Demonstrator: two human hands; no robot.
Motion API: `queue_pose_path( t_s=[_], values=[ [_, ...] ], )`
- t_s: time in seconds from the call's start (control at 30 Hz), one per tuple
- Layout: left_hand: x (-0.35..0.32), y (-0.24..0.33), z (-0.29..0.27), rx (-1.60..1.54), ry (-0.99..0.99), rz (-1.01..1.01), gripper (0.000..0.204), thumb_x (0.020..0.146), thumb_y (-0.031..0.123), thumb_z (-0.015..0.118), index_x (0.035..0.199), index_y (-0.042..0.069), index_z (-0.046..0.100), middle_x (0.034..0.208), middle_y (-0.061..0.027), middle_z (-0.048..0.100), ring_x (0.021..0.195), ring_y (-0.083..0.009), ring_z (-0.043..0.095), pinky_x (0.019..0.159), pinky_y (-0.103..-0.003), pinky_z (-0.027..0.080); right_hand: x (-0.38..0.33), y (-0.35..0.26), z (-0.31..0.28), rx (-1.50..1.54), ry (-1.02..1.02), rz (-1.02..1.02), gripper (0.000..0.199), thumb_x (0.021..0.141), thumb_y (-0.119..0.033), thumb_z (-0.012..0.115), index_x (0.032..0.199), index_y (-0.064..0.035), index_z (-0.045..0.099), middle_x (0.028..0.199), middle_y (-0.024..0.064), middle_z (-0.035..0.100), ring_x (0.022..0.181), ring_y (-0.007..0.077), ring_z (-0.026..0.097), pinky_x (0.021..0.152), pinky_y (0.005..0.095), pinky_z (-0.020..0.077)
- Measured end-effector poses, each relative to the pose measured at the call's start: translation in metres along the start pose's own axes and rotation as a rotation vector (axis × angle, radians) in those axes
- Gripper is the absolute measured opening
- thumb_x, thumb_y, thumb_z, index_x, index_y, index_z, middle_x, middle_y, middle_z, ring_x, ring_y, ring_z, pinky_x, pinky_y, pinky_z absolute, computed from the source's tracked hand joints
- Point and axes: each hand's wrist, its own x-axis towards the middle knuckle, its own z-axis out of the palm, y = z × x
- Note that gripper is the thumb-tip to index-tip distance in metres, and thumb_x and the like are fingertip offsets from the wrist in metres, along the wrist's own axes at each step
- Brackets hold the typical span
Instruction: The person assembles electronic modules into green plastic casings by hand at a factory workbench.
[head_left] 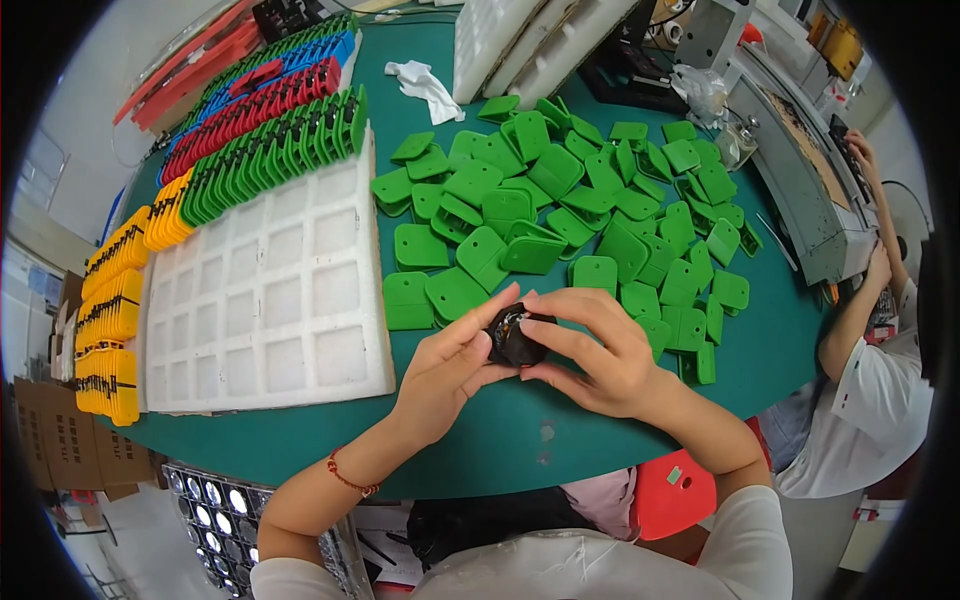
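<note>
Between my two hands, near the front of the green table, is a small rounded black part (517, 342) with shiny details on its upper face. My left hand (440, 372) is closed around its left side, thumb and fingers pressed to it. My right hand (603, 352) grips it from the right, with the fingertips on its top and edge. The part's exact kind cannot be made out. Just beyond my hands lies a loose heap of green folded plastic pieces (556, 172), some with a small round hole.
A white foam tray (378, 330) with square pockets stands left, beside rows of yellow (110, 305), green (270, 150), red (250, 115) and blue pieces. A white cloth (425, 88) and upright foam trays (500, 45) are at the back. Another person (880, 390) works at the right near a grey machine (800, 180).
</note>
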Motion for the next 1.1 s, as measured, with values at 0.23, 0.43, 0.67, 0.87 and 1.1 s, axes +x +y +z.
queue_pose_path(
  t_s=[0.23, 0.43, 0.67, 0.87, 1.1],
  values=[
    [-0.0021, -0.0030, 0.0006, 0.163, -0.072, 0.070, 0.052, 0.099, 0.018, 0.038, 0.143, 0.000, 0.017, 0.143, -0.0113, 0.030, 0.124, -0.0195, 0.040, 0.102, -0.037, 0.039, -0.0032, 0.0009, 0.0021, -0.027, 0.022, -0.050, 0.046, 0.062, -0.011, 0.076, 0.103, 0.0029, 0.061, 0.110, 0.0171, 0.058, 0.092, 0.0337, 0.060, 0.073, 0.0369, 0.0527],
    [-0.0031, -0.0026, 0.0025, 0.213, -0.071, 0.119, 0.049, 0.098, 0.016, 0.038, 0.142, 0.001, 0.020, 0.142, -0.0118, 0.034, 0.120, -0.0182, 0.044, 0.100, -0.035, 0.041, -0.0029, 0.0014, 0.0013, -0.025, 0.025, -0.081, 0.045, 0.062, -0.011, 0.075, 0.102, 0.0036, 0.062, 0.110, 0.0172, 0.059, 0.093, 0.0329, 0.060, 0.075, 0.0368, 0.0530],
    [-0.0047, -0.0022, 0.0022, 0.274, -0.068, 0.137, 0.050, 0.098, 0.016, 0.040, 0.141, 0.000, 0.021, 0.141, -0.0122, 0.035, 0.118, -0.0172, 0.044, 0.098, -0.036, 0.043, -0.0016, 0.0006, 0.0017, -0.005, 0.019, -0.076, 0.043, 0.062, -0.012, 0.074, 0.100, 0.0040, 0.063, 0.108, 0.0169, 0.060, 0.092, 0.0324, 0.060, 0.076, 0.0367, 0.0538],
    [-0.0045, -0.0033, 0.0010, 0.351, -0.066, 0.151, 0.050, 0.098, 0.015, 0.041, 0.141, -0.001, 0.022, 0.139, -0.0127, 0.038, 0.114, -0.0168, 0.047, 0.096, -0.034, 0.045, -0.0015, 0.0010, 0.0019, -0.017, 0.022, -0.084, 0.043, 0.061, -0.012, 0.074, 0.099, 0.0034, 0.064, 0.108, 0.0153, 0.061, 0.091, 0.0305, 0.061, 0.076, 0.0357, 0.0540],
    [-0.0046, -0.0046, 0.0010, 0.385, -0.067, 0.174, 0.050, 0.098, 0.018, 0.042, 0.140, -0.001, 0.024, 0.135, -0.0132, 0.043, 0.109, -0.0160, 0.051, 0.094, -0.033, 0.046, -0.0019, 0.0010, 0.0017, -0.025, 0.019, -0.087, 0.043, 0.060, -0.013, 0.074, 0.099, 0.0029, 0.064, 0.106, 0.0143, 0.062, 0.090, 0.0292, 0.061, 0.074, 0.0350, 0.0540]
  ],
)
